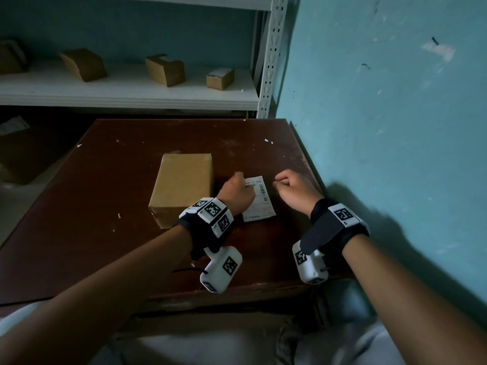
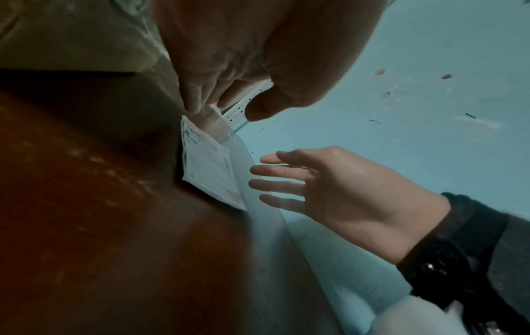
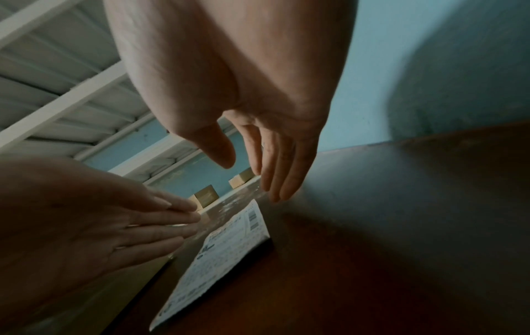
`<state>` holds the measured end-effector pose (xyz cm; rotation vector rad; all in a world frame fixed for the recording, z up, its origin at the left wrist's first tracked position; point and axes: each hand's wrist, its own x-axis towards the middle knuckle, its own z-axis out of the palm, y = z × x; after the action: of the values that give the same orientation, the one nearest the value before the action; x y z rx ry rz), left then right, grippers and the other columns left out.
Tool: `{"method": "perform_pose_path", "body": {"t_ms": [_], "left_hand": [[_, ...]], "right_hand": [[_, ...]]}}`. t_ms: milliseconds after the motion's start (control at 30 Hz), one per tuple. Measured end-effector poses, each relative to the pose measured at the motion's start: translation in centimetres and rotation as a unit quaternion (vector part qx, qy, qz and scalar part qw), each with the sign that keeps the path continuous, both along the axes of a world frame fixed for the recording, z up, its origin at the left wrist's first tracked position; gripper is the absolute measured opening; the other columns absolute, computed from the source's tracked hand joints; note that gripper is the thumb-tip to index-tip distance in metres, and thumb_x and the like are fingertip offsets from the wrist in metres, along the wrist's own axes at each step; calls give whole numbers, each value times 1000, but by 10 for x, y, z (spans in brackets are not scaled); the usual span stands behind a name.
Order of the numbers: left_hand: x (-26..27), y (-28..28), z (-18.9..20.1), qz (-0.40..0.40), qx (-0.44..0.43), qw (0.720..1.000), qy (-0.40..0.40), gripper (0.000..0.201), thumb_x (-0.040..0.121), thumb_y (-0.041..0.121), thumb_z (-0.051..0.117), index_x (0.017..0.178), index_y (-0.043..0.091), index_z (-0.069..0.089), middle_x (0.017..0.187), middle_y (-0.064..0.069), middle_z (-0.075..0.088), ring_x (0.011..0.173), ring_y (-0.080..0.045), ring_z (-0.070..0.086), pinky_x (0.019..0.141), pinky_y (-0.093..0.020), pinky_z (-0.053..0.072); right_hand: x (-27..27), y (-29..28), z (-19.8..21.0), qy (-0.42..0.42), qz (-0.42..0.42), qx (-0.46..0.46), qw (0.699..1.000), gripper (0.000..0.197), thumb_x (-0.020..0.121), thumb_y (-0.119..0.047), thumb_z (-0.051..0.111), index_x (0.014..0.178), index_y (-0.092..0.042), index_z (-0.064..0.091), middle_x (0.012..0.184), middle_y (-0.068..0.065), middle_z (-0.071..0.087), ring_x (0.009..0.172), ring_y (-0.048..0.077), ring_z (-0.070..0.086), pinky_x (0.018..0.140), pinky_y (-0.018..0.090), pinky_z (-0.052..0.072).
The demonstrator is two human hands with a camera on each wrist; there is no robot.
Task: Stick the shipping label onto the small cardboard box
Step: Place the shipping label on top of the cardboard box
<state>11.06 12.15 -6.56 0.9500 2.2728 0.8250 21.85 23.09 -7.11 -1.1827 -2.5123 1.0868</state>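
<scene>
Nearby, box (image 1: 184,180) beside label (image 1: 261,197), seemingly apart.
</scene>
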Motion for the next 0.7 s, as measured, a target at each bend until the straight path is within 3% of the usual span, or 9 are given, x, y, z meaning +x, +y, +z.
{"method": "perform_pose_path", "body": {"t_ms": [267,400,567,700], "left_hand": [[-9,4,-9,3,-9,1000,-27,34,94,3,38,127,1,47,119,-14,58,104,-28,59,72,-31,46],[-10,5,-12,7,-2,1000,-24,35,94,3,39,129,0,47,117,-12,57,97,-23,55,75,-32,48],[-10,7,-13,9,3,1000,-17,34,94,3,38,127,0,48,115,-12,57,103,-26,57,84,-36,51],[-10,8,-14,4,11,999,-31,30,94,4,39,120,6,52,108,-7,57,101,-25,60,84,-37,52]], "right_hand": [[-4,5,-13,39,-42,-69,996,24,93,-22,51,112,-15,62,107,4,69,105,20,64,98,44,50],[-5,6,-15,62,-48,-100,992,12,93,-18,52,101,-21,61,102,2,69,101,18,66,98,44,50],[-5,3,-12,82,-55,-125,987,12,95,-17,50,95,-22,60,100,0,69,100,16,66,99,43,50],[-6,0,-10,86,-59,-138,985,13,96,-18,49,91,-22,61,101,2,70,102,19,65,99,43,50]]}}
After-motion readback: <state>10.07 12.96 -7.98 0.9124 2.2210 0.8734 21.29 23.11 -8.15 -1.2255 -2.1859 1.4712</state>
